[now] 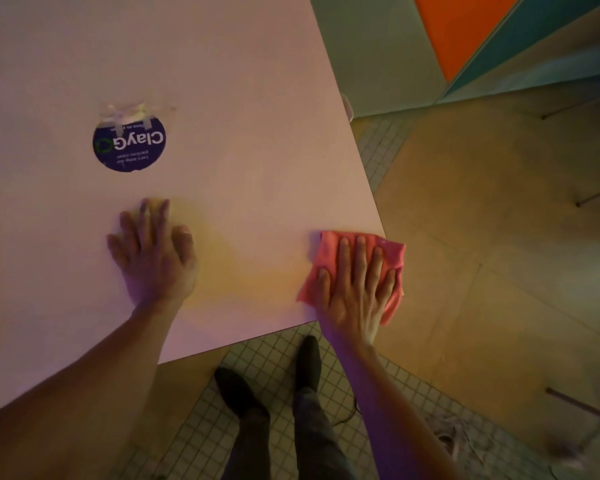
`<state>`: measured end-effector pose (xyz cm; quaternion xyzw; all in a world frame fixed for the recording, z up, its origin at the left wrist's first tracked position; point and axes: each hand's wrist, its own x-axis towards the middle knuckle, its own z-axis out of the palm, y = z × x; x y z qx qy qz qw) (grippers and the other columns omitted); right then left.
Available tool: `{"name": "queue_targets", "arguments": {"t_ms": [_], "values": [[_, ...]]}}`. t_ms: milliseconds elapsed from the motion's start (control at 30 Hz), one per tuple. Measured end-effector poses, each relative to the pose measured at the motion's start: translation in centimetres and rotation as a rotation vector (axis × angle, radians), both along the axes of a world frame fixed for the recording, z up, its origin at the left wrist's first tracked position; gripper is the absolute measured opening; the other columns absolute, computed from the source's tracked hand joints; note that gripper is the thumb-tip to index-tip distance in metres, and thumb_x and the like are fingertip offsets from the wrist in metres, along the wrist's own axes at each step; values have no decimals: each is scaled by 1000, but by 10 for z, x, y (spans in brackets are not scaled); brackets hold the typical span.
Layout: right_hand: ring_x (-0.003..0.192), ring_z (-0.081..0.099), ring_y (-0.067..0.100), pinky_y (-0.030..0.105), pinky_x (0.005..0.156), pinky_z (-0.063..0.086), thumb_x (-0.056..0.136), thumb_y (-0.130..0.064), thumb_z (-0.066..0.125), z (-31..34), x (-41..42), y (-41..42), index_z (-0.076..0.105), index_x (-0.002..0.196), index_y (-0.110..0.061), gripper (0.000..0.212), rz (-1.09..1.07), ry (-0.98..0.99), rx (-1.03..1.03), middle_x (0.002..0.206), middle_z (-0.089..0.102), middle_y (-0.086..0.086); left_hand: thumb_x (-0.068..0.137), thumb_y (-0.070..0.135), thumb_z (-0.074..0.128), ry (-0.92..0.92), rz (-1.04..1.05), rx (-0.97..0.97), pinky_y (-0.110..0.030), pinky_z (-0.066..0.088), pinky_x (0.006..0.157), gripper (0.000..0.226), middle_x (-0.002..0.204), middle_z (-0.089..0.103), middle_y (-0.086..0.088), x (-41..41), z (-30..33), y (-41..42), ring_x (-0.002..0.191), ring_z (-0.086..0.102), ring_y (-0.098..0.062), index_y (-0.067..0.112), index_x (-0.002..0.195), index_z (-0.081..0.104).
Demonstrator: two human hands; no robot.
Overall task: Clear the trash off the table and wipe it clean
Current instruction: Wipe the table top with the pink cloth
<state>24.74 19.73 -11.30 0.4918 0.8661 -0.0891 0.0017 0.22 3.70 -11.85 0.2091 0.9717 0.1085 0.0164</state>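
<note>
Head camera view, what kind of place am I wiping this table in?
Probably a shared pantry or canteen, though that is a guess. The plain table carries a round ClayGo sticker about keeping it clean, the floor has small square tiles, and metal chair legs stand nearby.

The table (239, 81) is showing a smooth, matt top, like pale laminate. On it, left of the pink cloth (392, 251), a round sticker (129, 147) is looking like glossy printed paper, with torn, rough paper bits at its far edge. The cloth is looking soft and matt. Under the table, small floor tiles (201, 434) are lying in a grid.
</note>
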Motion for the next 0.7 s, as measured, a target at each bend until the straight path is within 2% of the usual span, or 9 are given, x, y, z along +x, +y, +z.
{"name": "queue_targets", "arguments": {"t_ms": [133, 200, 300, 433, 500, 600, 700], "values": [[152, 6, 34, 64, 116, 10, 100, -55, 25, -1, -11, 17, 12, 158, -25, 67, -60, -30, -8, 166, 8, 5, 101, 39, 34, 7, 1, 1, -60, 12, 119, 54, 164, 25, -3, 1, 1, 1, 151, 18, -37, 30, 154, 29], [148, 16, 40, 65, 114, 17, 99, -56, 19, 1, -22, 37, 6, 158, -25, 68, -125, -29, -46, 166, 5, 6, 101, 39, 32, 29, 4, -11, -60, 13, 118, 54, 163, 26, -4, 1, 1, 2, 150, 20, -37, 29, 153, 30], [126, 42, 43, 59, 100, 35, 99, -55, 22, 5, -33, 58, 9, 157, -18, 69, -165, -29, -38, 162, 16, 14, 101, 39, 31, 26, 8, -24, -60, 14, 118, 54, 163, 26, -4, 2, 1, 2, 150, 20, -37, 29, 154, 29], [105, 50, 40, 52, 85, 43, 97, -56, 24, 6, -42, 74, 13, 155, -14, 72, -141, -29, -49, 145, 37, 17, 100, 38, 31, 20, 24, -39, -60, 14, 118, 55, 163, 26, -5, 2, 2, 6, 150, 19, -37, 28, 154, 28], [102, 54, 41, 51, 82, 46, 97, -55, 26, 9, -51, 89, 15, 154, -14, 71, -139, 8, -79, 134, 45, 18, 99, 38, 33, 18, 38, -37, -60, 13, 118, 55, 163, 26, -4, 2, 1, 7, 150, 19, -37, 29, 154, 28], [103, 57, 42, 49, 81, 48, 98, -55, 28, 10, -63, 107, 19, 152, -15, 68, -153, 51, -136, 129, 48, 18, 99, 38, 34, 24, 40, -42, -59, 14, 119, 55, 163, 26, -4, 2, 2, 6, 150, 20, -37, 29, 154, 29], [100, 57, 41, 49, 79, 47, 100, -53, 29, 8, -51, 93, 24, 152, -13, 66, -150, 38, -56, 128, 51, 19, 100, 38, 34, 25, 30, -45, -59, 13, 119, 55, 163, 26, -5, 3, 2, 4, 150, 20, -37, 29, 154, 29]]}}
